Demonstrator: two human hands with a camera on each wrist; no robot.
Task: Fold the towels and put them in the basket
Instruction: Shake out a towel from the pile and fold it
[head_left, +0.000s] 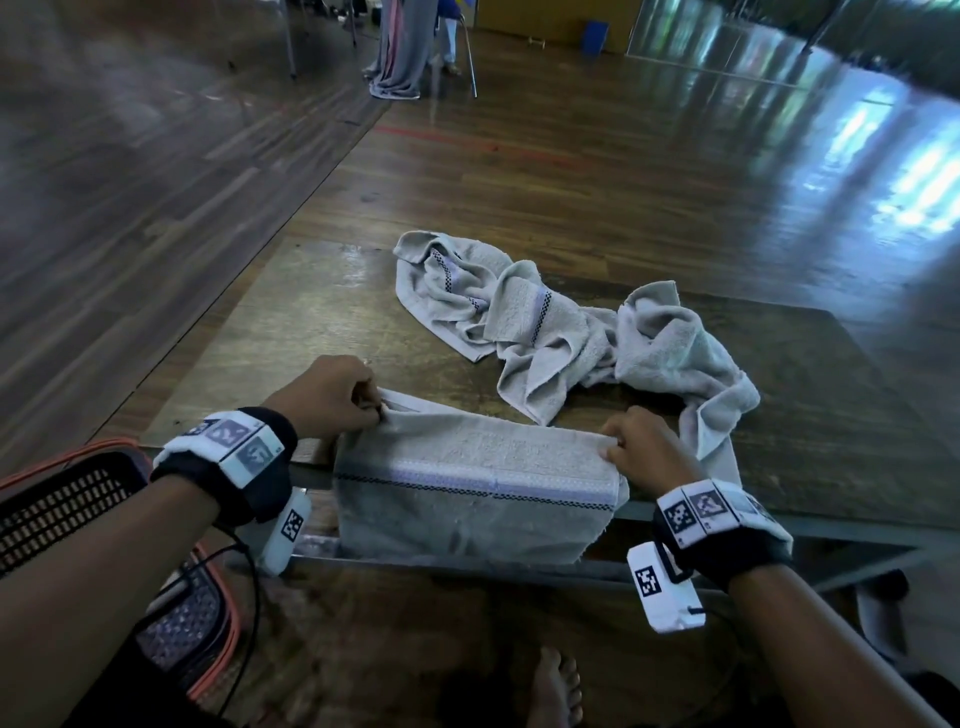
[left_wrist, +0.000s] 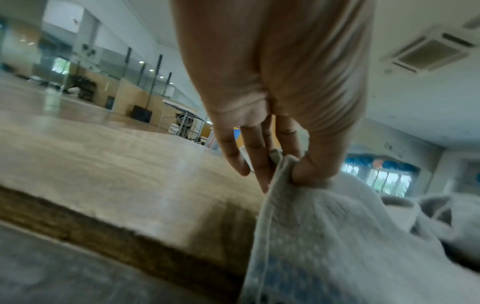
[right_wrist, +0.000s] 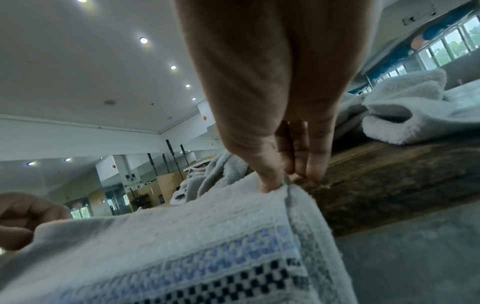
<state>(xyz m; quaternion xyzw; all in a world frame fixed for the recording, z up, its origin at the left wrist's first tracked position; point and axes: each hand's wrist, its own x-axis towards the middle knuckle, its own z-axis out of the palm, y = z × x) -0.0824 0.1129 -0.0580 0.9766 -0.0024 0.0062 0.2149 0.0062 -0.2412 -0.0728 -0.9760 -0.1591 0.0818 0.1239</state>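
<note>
A grey towel (head_left: 475, 488) with a blue and black checked band hangs folded over the near edge of the wooden table (head_left: 291, 332). My left hand (head_left: 340, 397) pinches its far left corner, and my right hand (head_left: 631, 449) pinches its far right corner. In the left wrist view thumb and fingers of the left hand (left_wrist: 288, 162) nip the towel (left_wrist: 324, 236) edge. In the right wrist view the right hand (right_wrist: 281, 181) pinches the towel (right_wrist: 194, 236) corner the same way. A black mesh basket (head_left: 62, 499) with an orange rim stands at the left, below table level.
Two more crumpled grey towels (head_left: 498, 306) (head_left: 680, 353) lie heaped on the middle and right of the table. My bare foot (head_left: 556, 686) shows on the wooden floor under the table edge. A chair and hanging cloth (head_left: 405, 47) stand far behind.
</note>
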